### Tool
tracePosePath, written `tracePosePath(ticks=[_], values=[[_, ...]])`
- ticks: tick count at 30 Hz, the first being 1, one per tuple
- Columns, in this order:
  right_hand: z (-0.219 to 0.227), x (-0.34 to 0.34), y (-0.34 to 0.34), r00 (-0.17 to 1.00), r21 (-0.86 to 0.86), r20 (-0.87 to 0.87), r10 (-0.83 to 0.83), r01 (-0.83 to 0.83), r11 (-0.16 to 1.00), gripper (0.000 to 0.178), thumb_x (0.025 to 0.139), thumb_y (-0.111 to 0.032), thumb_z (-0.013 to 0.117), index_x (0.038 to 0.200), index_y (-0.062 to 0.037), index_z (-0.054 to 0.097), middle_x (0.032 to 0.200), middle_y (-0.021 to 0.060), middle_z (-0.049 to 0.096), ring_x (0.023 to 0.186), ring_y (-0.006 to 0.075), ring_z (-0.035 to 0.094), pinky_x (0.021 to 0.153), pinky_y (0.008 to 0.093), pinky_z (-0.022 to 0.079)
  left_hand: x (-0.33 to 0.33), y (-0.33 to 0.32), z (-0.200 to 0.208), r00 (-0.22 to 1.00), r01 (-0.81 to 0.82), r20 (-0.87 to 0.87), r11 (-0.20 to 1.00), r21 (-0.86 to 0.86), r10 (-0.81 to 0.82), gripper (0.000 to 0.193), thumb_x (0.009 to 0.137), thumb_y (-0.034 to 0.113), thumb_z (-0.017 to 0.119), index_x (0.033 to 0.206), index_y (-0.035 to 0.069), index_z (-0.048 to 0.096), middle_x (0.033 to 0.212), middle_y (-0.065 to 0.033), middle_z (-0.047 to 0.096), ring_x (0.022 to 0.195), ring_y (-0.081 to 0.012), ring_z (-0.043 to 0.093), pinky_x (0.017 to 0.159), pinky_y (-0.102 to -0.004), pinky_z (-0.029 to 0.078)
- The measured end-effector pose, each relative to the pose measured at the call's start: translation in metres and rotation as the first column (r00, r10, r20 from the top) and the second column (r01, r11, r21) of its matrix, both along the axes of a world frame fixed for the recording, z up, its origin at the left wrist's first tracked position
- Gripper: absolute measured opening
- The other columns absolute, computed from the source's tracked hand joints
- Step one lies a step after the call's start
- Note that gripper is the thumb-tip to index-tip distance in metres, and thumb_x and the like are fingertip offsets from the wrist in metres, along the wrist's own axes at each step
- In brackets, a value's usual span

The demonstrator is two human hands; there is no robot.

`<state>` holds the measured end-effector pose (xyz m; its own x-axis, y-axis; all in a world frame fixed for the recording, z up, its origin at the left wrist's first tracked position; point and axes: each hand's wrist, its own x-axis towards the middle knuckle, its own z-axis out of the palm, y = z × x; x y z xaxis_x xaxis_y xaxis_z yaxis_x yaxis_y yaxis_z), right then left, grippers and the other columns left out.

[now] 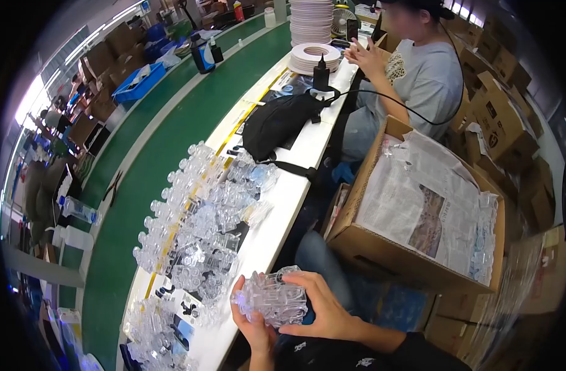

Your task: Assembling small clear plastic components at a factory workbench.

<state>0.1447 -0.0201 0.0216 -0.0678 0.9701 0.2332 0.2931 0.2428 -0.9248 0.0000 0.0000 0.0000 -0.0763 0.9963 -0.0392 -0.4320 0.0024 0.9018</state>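
Between my two hands is a clear, shiny moulded plastic piece (274,300) with a knobbly shape; whether it is one part or several pressed together I cannot tell. My left hand (253,328) grips its left side, with the thumb in front. From the right, my right hand (325,309) curls its fingers over the top and sets its thumb below. Just left of my hands, many similar clear plastic pieces (199,272) crowd the white tabletop (283,204). Small black parts (189,308) lie among them.
An open carton (413,260) lined with newspaper stands at my right, clear pieces along its inner side. A black bag (277,123) lies farther up the table, before stacked white rings (314,59). A green conveyor belt (125,229) runs alongside. A seated co-worker (425,80) is beyond the carton.
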Motion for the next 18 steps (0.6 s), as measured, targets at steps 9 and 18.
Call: tracePosePath(ticks=[9, 18], values=[[-0.004, 0.031, 0.009, 0.947, -0.246, -0.312, 0.08, -0.162, 0.956, 0.099, 0.058, -0.038, 0.081, 0.133, -0.003, 0.026, 0.13, 0.014, 0.035, 0.121, 0.024, 0.036, 0.099, 0.035, 0.029, -0.041, 0.037, 0.025, 0.928, 0.218, -0.33, 0.97, 0.105, -0.173, 0.066, 0.073, 0.036, 0.068, 0.122, -0.003, 0.046, 0.12, -0.0108, 0.05, 0.11, -0.0197, 0.048, 0.095, -0.0327, 0.035], [-0.016, 0.01, 0.017, 0.674, -0.273, -0.711, 0.2, -0.527, 0.804, 0.1, 0.066, -0.038, 0.075, 0.138, -0.0047, 0.013, 0.138, 0.0134, 0.024, 0.128, 0.0255, 0.027, 0.101, 0.038, 0.027, -0.049, 0.052, 0.059, 0.857, 0.45, -0.3, 0.892, 0.038, -0.419, 0.071, 0.069, 0.023, 0.072, 0.129, 0.003, 0.039, 0.114, -0.0079, 0.053, 0.106, -0.0169, 0.049, 0.09, -0.0294, 0.037]])
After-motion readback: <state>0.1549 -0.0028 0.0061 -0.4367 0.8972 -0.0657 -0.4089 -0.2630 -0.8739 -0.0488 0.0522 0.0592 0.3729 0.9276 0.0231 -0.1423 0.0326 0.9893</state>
